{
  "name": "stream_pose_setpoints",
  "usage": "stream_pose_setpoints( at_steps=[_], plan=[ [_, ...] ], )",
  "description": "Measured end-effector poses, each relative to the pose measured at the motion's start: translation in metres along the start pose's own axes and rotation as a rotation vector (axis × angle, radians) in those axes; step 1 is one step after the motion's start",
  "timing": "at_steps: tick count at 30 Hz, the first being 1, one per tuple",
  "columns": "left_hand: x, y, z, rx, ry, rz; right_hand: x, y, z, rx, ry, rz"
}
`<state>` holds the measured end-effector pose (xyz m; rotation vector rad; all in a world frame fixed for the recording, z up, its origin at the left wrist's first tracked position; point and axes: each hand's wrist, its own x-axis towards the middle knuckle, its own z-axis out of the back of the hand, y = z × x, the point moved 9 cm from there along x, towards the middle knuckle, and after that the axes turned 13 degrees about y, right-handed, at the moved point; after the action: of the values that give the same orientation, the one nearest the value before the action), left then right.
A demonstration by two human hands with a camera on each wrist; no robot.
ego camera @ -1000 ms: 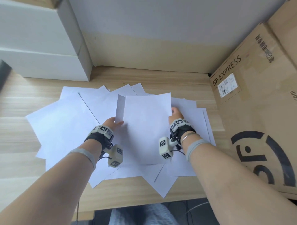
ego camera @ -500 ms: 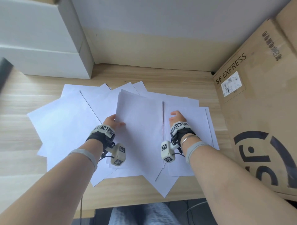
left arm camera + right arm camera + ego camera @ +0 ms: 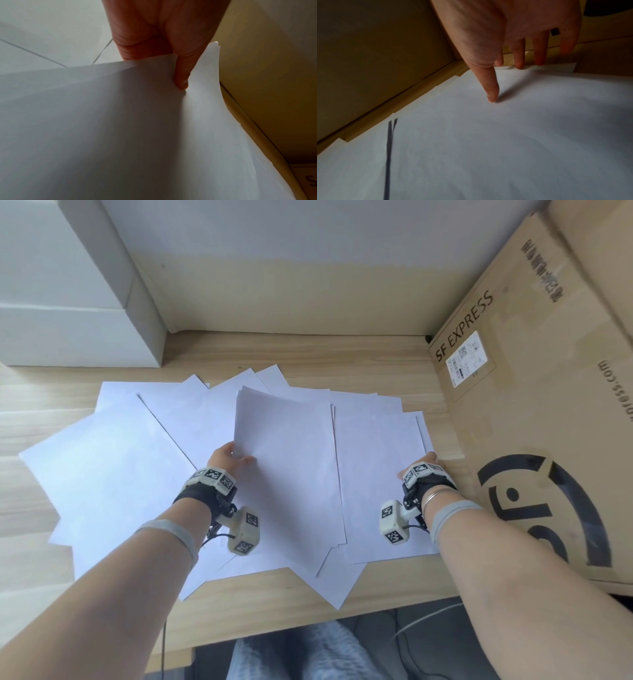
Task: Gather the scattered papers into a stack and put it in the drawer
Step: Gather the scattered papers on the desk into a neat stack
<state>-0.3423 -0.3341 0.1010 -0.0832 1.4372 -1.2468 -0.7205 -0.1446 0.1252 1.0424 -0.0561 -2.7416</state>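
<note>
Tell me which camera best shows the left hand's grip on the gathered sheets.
The left wrist view: the left hand pinches the gathered sheets, thumb on top, with several sheet edges showing at the corner. The head view shows the left hand at their left edge. The right wrist view does not show this grip.

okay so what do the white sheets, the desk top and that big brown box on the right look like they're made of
White sheets: thin matte paper, bending where the left hand pinches them.
Desk top: pale wood or wood-look laminate, showing grain lines.
Big brown box: matte cardboard with printed lettering and a shipping label.
</note>
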Motion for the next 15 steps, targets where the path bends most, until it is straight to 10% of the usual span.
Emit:
stream_pose_setpoints(
  at_steps=[15],
  plan=[
    [0.002,0.0,-0.007,0.103,-0.018,0.02,-0.01,0.002,0.03,0.16,0.112,0.134]
  ],
)
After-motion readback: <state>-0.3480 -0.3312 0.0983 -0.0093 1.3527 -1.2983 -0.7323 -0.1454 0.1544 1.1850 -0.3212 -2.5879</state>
